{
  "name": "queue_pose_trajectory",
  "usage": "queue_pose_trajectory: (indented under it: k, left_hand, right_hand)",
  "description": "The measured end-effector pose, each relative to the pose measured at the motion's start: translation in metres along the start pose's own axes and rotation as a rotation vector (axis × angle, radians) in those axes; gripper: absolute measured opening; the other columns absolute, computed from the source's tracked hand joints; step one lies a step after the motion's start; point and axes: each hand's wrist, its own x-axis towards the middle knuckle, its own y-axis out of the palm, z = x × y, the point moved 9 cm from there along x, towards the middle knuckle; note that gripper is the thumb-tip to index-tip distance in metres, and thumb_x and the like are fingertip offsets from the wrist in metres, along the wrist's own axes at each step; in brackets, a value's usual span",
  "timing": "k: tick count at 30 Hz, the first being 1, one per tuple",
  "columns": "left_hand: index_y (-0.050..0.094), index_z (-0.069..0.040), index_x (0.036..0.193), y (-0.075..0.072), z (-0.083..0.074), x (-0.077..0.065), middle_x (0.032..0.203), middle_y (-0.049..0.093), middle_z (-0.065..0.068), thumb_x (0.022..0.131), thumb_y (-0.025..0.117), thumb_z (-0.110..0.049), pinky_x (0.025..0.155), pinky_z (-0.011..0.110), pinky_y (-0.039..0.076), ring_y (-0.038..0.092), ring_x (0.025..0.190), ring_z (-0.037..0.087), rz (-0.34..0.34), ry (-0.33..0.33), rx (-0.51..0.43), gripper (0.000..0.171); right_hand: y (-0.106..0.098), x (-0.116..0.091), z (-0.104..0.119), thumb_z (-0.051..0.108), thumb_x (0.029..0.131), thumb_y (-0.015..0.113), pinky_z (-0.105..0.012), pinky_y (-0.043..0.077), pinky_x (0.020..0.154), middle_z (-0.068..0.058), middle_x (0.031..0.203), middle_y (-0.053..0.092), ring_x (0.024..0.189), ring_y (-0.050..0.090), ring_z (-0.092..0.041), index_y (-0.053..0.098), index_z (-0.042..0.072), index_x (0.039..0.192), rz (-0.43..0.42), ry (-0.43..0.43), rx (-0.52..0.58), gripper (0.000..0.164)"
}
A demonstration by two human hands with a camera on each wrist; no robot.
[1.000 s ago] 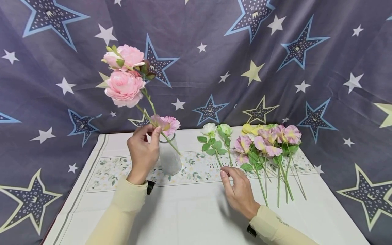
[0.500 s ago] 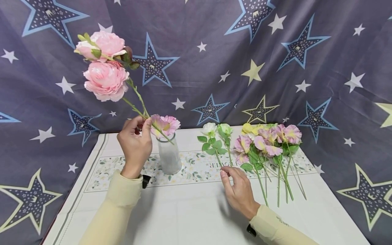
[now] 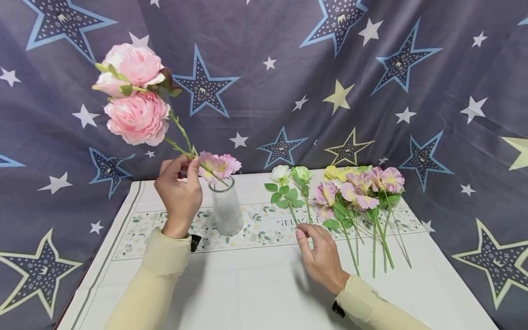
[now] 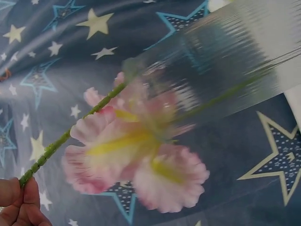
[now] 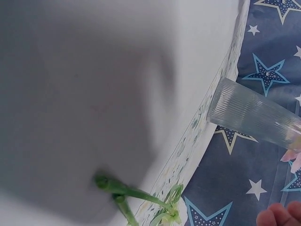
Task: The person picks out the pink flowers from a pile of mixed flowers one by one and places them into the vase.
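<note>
Pink, ruffled, long-stemmed flower spray (image 3: 138, 118) is pinched in left fingers (image 3: 193, 171), kinda angled down-right toward ribbed clear-glass vase (image 3: 228, 213).

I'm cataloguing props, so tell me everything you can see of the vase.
The vase is tall, clear and glass-like, with fine lengthwise ribs and a round, open mouth. It stands upright on the floral strip of the white cloth. A ruffled pink flower sits at its mouth, stem inside. The left hand holds a second stem at the mouth; whether that touches the rim is unclear.
</note>
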Motion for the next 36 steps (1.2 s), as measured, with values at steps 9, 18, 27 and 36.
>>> queue_pose_trajectory:
  k: [9, 18, 27, 36]
  left_hand:
    - [0.072, 0.004, 0.079, 0.008, 0.046, -0.018, 0.068, 0.061, 0.018, 0.089, 0.078, -0.005, 0.065, 0.025, 0.035, 0.053, 0.07, 0.026, 0.058, -0.032, 0.052, 0.015]
    - [0.074, 0.005, 0.079, 0.022, 0.064, -0.035, 0.08, 0.067, 0.018, 0.086, 0.079, -0.001, 0.075, 0.041, 0.04, 0.056, 0.083, 0.035, 0.168, -0.052, 0.122, 0.01]
    - [0.073, 0.006, 0.074, 0.026, 0.067, -0.045, 0.097, 0.066, 0.022, 0.083, 0.085, -0.008, 0.094, 0.056, 0.038, 0.053, 0.103, 0.045, 0.205, 0.002, 0.201, 0.021]
    - [0.074, 0.003, 0.076, 0.026, 0.076, -0.056, 0.102, 0.065, 0.02, 0.085, 0.084, -0.01, 0.09, 0.06, 0.032, 0.047, 0.096, 0.043, 0.237, -0.022, 0.253, 0.019]
  right_hand:
    - [0.001, 0.0, 0.001, 0.012, 0.099, 0.064, -0.038, 0.054, 0.077, -0.001, 0.098, 0.071, 0.089, 0.066, -0.014, 0.072, 0.007, 0.11, 0.001, -0.004, 0.001, 0.014]
    - [0.003, -0.001, 0.0, 0.013, 0.099, 0.063, -0.04, 0.054, 0.079, -0.002, 0.098, 0.071, 0.089, 0.066, -0.016, 0.072, 0.004, 0.11, 0.014, 0.007, -0.004, 0.016]
    - [0.005, -0.001, -0.001, 0.014, 0.1, 0.063, -0.04, 0.054, 0.079, -0.002, 0.099, 0.072, 0.09, 0.067, -0.016, 0.072, 0.005, 0.111, 0.022, 0.018, -0.009, 0.017]
    - [0.005, -0.002, -0.001, 0.015, 0.1, 0.064, -0.039, 0.054, 0.078, -0.001, 0.1, 0.072, 0.09, 0.067, -0.016, 0.072, 0.008, 0.112, 0.027, 0.025, -0.013, 0.016]
